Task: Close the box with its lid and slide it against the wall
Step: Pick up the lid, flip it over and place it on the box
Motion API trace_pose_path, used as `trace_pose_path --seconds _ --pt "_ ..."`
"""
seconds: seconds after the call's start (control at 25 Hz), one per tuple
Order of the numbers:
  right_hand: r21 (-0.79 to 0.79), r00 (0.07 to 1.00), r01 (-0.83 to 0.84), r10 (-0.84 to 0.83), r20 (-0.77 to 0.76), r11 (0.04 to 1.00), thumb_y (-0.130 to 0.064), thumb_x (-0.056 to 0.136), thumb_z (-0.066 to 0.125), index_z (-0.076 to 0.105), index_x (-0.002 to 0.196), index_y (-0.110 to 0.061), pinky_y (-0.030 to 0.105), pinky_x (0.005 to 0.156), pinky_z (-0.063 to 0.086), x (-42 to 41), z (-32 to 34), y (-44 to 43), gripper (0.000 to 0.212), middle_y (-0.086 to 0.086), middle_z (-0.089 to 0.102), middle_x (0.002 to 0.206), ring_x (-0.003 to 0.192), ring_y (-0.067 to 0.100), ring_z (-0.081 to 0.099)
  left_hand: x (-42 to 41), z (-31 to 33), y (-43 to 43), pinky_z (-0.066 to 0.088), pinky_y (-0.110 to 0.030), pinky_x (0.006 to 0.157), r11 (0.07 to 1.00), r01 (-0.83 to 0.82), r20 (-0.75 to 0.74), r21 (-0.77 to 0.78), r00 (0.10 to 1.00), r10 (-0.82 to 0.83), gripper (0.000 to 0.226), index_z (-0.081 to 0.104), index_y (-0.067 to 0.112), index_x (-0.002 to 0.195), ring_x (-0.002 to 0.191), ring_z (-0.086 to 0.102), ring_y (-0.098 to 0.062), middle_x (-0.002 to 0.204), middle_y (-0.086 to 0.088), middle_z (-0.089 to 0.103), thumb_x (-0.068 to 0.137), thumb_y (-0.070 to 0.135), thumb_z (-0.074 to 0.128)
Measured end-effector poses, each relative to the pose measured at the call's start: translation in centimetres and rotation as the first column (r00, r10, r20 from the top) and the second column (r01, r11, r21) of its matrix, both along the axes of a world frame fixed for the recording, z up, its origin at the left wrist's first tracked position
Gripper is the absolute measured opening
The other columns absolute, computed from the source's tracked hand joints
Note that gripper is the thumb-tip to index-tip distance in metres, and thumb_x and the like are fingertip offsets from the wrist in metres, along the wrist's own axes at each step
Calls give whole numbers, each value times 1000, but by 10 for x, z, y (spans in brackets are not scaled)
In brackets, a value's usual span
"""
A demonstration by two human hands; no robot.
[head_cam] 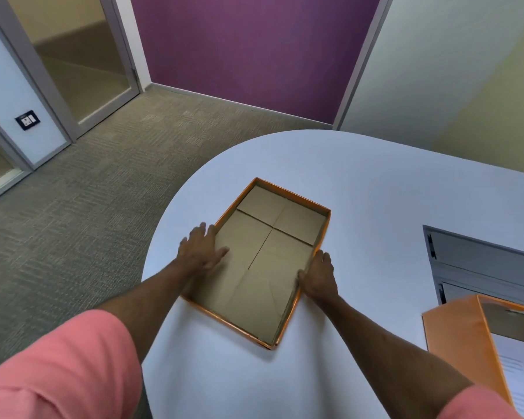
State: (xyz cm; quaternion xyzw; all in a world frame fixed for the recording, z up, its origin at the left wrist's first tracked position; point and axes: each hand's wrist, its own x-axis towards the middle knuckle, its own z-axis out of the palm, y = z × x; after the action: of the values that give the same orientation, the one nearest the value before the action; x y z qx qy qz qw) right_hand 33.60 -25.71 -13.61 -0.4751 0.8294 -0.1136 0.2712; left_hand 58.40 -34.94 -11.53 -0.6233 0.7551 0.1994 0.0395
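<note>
I see the left hand (pixel 201 249) lying flat with fingers spread on the left long wall of the lid (pixel 263 261), thumb over the rim and resting on the cardboard inside. Right hand (pixel 318 278) is loosely open and cupped against the right long wall, thumb hooked just inside the rim. Both press the walls; I can't tell if either really grips.

Lid sits open side up on the white table (pixel 375 192), near its rounded left edge. Long axis runs from near centre to far, tilted a bit to the right.

Orange box (pixel 463 337) stands at near right, well apart from the lid, papers showing inside. Grey unit (pixel 481 261) sits just beyond it. Wall (pixel 466 86) is far right, bare table between it and the lid.
</note>
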Motion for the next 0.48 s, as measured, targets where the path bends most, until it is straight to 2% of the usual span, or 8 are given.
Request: trace_pose_path --seconds 0.08,0.16,0.2,0.32,0.4,0.48 --pt "4 998 52 -52 -36 999 -12 95 50 24 143 6 42 104 42 6 -3 2 57 25 38 143 131 38 42 5 -7 0 23 -49 120 990 -27 -80 141 996 39 85 7 9 153 148 16 -35 162 -17 10 92 49 50" --pt "6 995 76 -75 -61 997 -6 96 42 29 139 8 42 100 44 10 -5 2 48 25 47 136 127 38 45 5 -12 2 23 -45 120 975 -20 -152 221 987 54 92 1 8 153 148 18 -35 162 -18 9 90 44 57" --pt "7 994 94 -94 -47 996 -3 95 41 28 140 9 42 99 45 12 -6 1 48 25 48 135 128 37 44 4 -13 2 25 -44 120 974 -19 -190 227 980 63 90 4 7 153 147 22 -34 161 -18 13 90 42 59" --pt "-7 986 158 -158 48 987 6 92 44 26 141 11 42 94 49 13 -6 4 53 27 52 130 122 37 50 2 -13 0 42 -42 108 981 -51 -306 186 946 107 65 31 5 142 129 47 -32 145 -18 43 91 33 61" --pt "-25 975 197 -194 105 980 12 89 43 30 139 9 40 88 52 8 -2 6 51 26 57 121 111 35 59 -1 -8 2 47 -40 99 977 -122 -323 174 930 174 52 40 3 132 118 53 -32 133 -19 52 92 30 59" --pt "-57 960 236 -224 168 970 15 88 40 33 138 5 42 89 52 2 6 7 51 22 58 116 106 33 60 -4 -1 4 47 -38 91 958 -225 -343 178 898 275 46 44 1 128 113 56 -33 128 -20 55 93 26 59"
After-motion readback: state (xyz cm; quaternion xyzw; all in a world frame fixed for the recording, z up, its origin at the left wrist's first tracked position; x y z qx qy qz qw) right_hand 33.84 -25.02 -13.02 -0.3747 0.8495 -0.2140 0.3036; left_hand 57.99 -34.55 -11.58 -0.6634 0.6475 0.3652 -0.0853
